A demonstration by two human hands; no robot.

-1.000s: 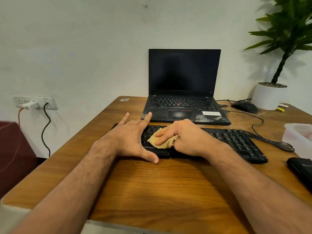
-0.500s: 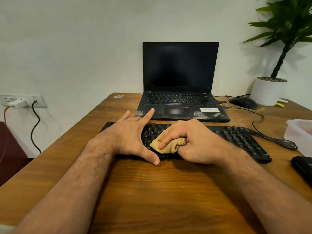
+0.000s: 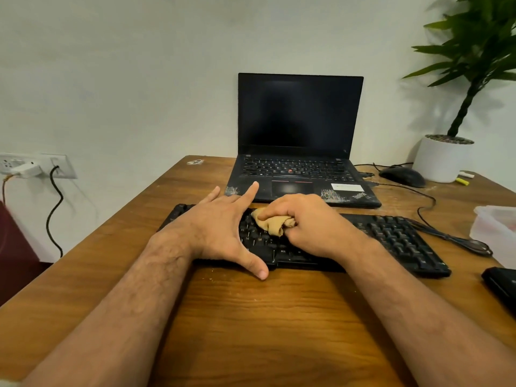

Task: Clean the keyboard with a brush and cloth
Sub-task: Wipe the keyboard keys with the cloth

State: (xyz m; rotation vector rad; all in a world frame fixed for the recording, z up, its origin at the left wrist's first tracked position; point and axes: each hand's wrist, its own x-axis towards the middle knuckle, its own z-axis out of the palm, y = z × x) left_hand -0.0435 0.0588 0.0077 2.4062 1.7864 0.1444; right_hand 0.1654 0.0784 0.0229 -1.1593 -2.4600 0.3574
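Two bare forearms, both with dark hair along their length, lead to the left hand [image 3: 220, 227] and the right hand [image 3: 310, 224]. No sleeve, watch or ring shows on either (the thumbnail at the left hand's near edge is short and unpainted).

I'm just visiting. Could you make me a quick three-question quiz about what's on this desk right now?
1. True or false: the right hand grips the tan cloth on the black keyboard.
2. What does the left hand do? A) holds a brush B) rests flat on the keyboard's left end C) lifts the mouse
3. Fill in: behind the keyboard stands an open ____ with a dark screen.

Key: 1 true; 2 B; 3 laptop.
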